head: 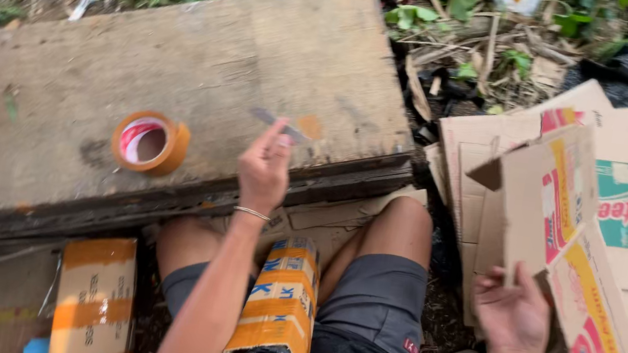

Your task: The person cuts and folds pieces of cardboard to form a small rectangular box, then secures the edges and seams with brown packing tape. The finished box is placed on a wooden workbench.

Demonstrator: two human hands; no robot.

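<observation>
- Head view: left hand [265,167] raised above the near edge of the weathered grey wooden board [179,82], fingers pinched shut on a small flat grey blade-like strip [276,123] that juts toward 11 o'clock; exact kind too blurred to tell.
- Roll of brown packing tape [150,143] lying flat on that board, at 9 o'clock from the left hand, near but apart, seemingly kept within easy reach.
- Right hand [512,312] at 4 o'clock, partly open, fingers curled on the lower edge of a flattened brown printed cardboard box [553,212], tilting it up off the pile.
- Tape-wrapped orange and blue parcel [279,312] resting between the thighs, touched by neither hand.
</observation>
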